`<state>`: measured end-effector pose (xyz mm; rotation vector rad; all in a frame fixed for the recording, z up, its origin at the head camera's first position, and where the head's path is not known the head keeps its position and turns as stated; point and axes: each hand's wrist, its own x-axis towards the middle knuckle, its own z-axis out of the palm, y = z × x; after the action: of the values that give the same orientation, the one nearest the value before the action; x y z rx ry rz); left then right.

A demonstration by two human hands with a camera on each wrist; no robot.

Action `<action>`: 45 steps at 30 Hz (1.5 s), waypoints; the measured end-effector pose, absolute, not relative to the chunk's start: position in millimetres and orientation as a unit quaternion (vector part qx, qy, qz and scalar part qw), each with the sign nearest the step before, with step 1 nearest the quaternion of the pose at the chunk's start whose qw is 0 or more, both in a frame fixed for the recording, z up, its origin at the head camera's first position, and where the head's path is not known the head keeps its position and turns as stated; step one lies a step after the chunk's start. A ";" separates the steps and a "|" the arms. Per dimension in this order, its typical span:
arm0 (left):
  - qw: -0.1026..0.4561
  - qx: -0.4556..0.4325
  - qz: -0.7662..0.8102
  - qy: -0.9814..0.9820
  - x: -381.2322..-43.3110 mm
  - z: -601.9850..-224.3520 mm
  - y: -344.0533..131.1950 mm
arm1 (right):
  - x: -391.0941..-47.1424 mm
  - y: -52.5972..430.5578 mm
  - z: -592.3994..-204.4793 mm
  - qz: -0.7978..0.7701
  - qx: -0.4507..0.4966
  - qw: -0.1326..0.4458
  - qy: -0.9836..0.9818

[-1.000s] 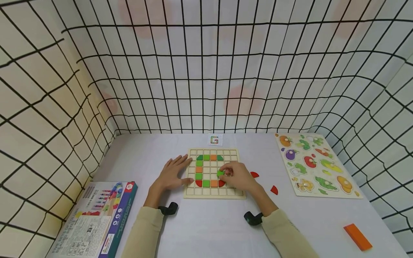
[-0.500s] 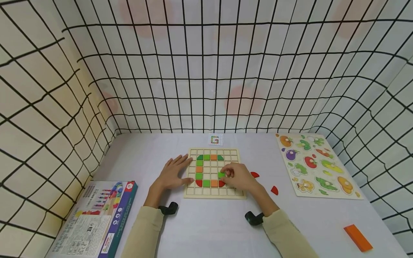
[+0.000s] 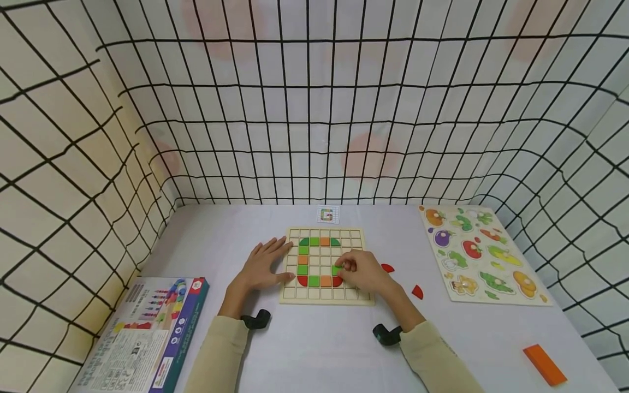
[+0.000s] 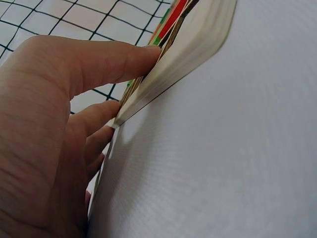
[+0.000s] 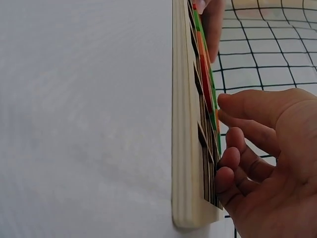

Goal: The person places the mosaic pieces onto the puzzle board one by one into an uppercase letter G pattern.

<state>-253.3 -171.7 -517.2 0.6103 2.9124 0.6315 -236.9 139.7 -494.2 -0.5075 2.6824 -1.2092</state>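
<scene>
A pale wooden grid board [image 3: 354, 295] lies on the table, with green, orange and red tiles set in a C-like outline. My left hand [image 3: 264, 266] is spread at the board's left side, its thumb and fingertips touching the edge. In the left wrist view the thumb [image 4: 119, 60] rests on the rim. My right hand [image 3: 363, 269] has its thumb and forefinger on a green square tile [image 3: 336, 270], pinching it at a cell just above the lower right red corner tile [image 3: 337, 281]. The other right fingers [image 5: 229, 157] are curled over the board.
Behind the board lies a small pattern card [image 3: 327, 214]. Two red quarter-round pieces [image 3: 417, 292] are right of the board. A vegetable puzzle board [image 3: 484, 254] and an orange block [image 3: 545, 364] lie farther right; a boxed toy [image 3: 142, 333] lies left. Black netting surrounds the table.
The green square tile has moved slightly right and down and now lies in the cell above the red corner tile, my right fingers still on it. My left hand stays in place.
</scene>
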 end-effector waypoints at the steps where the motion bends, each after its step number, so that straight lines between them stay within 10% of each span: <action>1: 0.051 0.200 0.208 0.956 -253.3 -517.1 -171.8 | -236.7 140.4 -494.1 -0.406 -0.171 0.076 0.894; 45: 0.045 0.207 0.209 0.955 -253.0 -518.5 -173.0 | -221.1 252.0 -503.2 -0.335 -0.096 0.017 0.937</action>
<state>-253.0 -173.0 -518.5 0.6318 2.9163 0.6379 -221.1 252.0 -503.2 -0.2970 2.9132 -1.0406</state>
